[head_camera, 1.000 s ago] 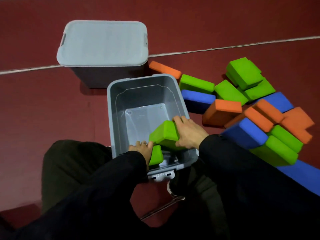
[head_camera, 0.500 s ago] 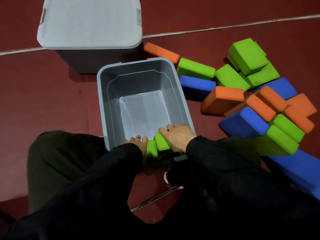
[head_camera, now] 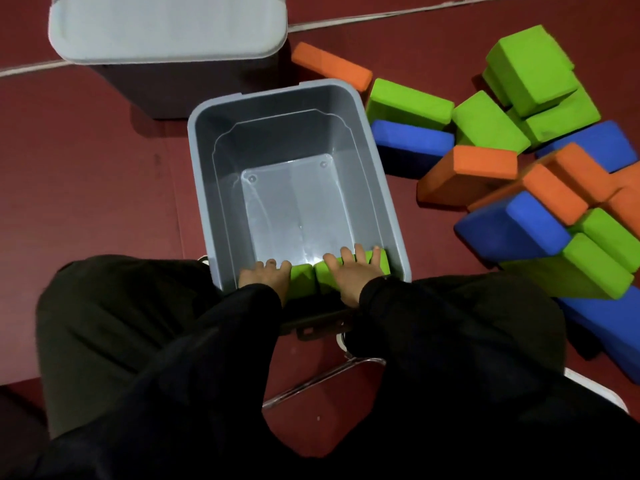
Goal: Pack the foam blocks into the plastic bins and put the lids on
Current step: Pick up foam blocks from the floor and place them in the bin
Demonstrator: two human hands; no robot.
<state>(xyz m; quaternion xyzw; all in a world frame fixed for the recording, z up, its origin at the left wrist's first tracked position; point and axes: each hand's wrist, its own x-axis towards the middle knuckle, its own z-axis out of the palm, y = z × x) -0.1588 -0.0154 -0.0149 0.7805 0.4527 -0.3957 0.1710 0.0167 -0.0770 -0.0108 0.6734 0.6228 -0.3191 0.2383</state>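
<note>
We see an open grey plastic bin (head_camera: 298, 133) on the dark red floor (head_camera: 97, 174), its near end wall hidden by our black sleeves (head_camera: 249, 306). Two green foam blocks stand side by side against that near wall inside the bin: left green block (head_camera: 302, 279) and right green block (head_camera: 380, 259), touching each other. Our left hand (head_camera: 265, 275) rests on top of the left green block, fingers fairly straight, laid over its upper face, not wrapped round it. Our right hand (head_camera: 351, 271) lies flat on the right green block, fingers spread and extended, pressing down, no curl visible. Rest of the bin bottom bare, shiny. Beyond the bin's far left corner stands a second bin with its lid on, closed grey bin (head_camera: 166, 26). Right of the open bin's right wall, loose pile of foam blocks (head_camera: 519, 161) on the floor: green, orange, blue, stacked unevenly, some tilted; an orange block (head_camera: 330, 69) lies near the far right corner.
</note>
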